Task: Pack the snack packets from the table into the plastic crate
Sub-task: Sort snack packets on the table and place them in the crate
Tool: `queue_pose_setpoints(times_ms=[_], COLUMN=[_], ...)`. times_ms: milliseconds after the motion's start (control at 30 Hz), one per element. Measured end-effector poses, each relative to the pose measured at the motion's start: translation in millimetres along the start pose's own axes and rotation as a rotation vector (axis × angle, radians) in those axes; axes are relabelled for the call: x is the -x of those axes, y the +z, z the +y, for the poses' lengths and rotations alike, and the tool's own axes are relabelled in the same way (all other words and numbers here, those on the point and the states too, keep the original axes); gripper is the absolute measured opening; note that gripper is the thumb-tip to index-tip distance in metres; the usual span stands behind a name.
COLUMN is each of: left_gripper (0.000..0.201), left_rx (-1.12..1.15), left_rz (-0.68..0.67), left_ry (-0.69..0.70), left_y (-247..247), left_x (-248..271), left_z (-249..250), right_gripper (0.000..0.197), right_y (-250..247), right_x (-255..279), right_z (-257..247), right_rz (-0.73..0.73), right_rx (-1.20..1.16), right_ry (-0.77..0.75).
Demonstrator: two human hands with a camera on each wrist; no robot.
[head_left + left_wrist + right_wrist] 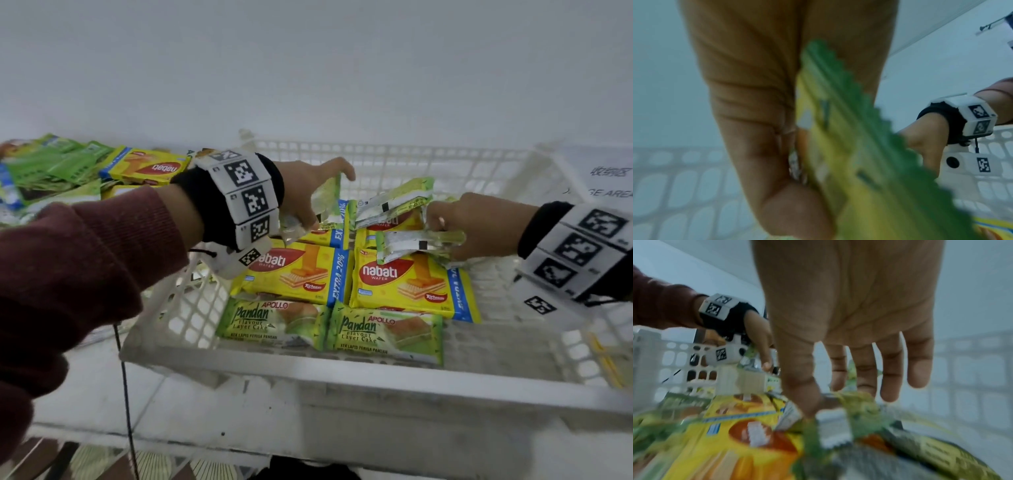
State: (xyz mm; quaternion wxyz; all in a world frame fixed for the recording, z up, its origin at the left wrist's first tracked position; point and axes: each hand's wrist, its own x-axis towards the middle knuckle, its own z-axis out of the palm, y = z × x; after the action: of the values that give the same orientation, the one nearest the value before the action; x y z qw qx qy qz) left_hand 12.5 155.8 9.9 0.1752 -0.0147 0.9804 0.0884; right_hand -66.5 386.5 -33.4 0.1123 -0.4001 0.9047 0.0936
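Observation:
A white plastic crate (342, 375) holds two green Pandan cake packets (274, 322) along its near side, with yellow Nabati wafer packets (407, 284) behind them. My left hand (308, 202) is over the crate's left part and pinches one green packet (325, 202) (840, 129) by its edge between thumb and fingers. My right hand (455, 226) is over the crate's middle right and grips two green packets (394, 204) by their ends; these hang just above the wafers. In the right wrist view the thumb (803, 394) presses on those blurred packets (838, 426).
More snack packets lie in a pile on the table left of the crate: green ones (48, 168) and a yellow Nabati packet (147, 166). A white wall rises behind. A printed sheet (609, 181) lies at the far right. The crate's right part shows bare lattice floor (513, 339).

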Motion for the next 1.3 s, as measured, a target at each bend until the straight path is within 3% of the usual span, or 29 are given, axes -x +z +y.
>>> queue_pose_setpoints(times_ms=[100,133,200,267,333,400,533,600,667,833,967,1133,1300], left_gripper=[0.032,0.027,0.032,0.036,0.048,0.058,0.053,0.039,0.036,0.04,0.041,0.036,0.049], left_rx=[0.026,0.104,0.317,0.387,0.331,0.184,-0.281,-0.422,-0.504,-0.631,-0.597,-0.518,-0.448], left_rz=[-0.013,-0.044,-0.146,-0.207,-0.258,-0.276,-0.16,-0.12,-0.098,-0.056,-0.081,-0.133,-0.167], left_ry=[0.002,-0.003,-0.054,-0.075,-0.06,0.006,0.132,0.153,0.128,0.064,0.034,0.025,0.044], left_y=[-4.1,-5.5,-9.6,-12.9,-13.4,-14.5,-16.3,-13.4,-8.4,-8.4,-14.4,-18.2,-16.2], left_x=[3.4,3.8,10.3,17.6,21.3,24.1,23.6,22.9,21.1,24.0,25.6,26.5,27.4], left_z=[-2.2,-3.2,-1.9,-0.6,0.9,2.7,13.7,21.2,24.0,12.1,3.7,6.4,9.1], right_gripper=[0.025,0.023,0.012,0.006,0.013,0.009,0.021,0.034,0.049,0.03,0.041,0.039,0.053], right_y=[-27.4,-37.4,-55.5,-70.5,-84.4,-95.4,-93.5,-75.9,-52.7,-25.7,-30.1,-9.3,2.6], right_x=[10.1,14.0,21.8,29.5,36.6,42.7,38.9,30.1,19.7,8.6,12.6,15.3,16.8], right_z=[1.1,1.1,-0.1,-3.9,-10.2,-23.0,-65.6,-92.4,-119.7,-132.8,-96.7,-86.4,-99.4], right_rz=[0.045,0.062,0.11,0.151,0.154,0.048,-0.319,-0.474,-0.553,-0.572,-0.513,-0.411,-0.361], right_rx=[-0.291,-0.397,-0.58,-0.652,-0.637,-0.597,-0.275,-0.118,-0.027,-0.276,-0.535,-0.354,-0.171], right_ry=[-0.024,-0.045,-0.087,-0.129,-0.166,-0.192,-0.213,-0.241,-0.328,-0.458,-0.453,-0.567,-0.657])
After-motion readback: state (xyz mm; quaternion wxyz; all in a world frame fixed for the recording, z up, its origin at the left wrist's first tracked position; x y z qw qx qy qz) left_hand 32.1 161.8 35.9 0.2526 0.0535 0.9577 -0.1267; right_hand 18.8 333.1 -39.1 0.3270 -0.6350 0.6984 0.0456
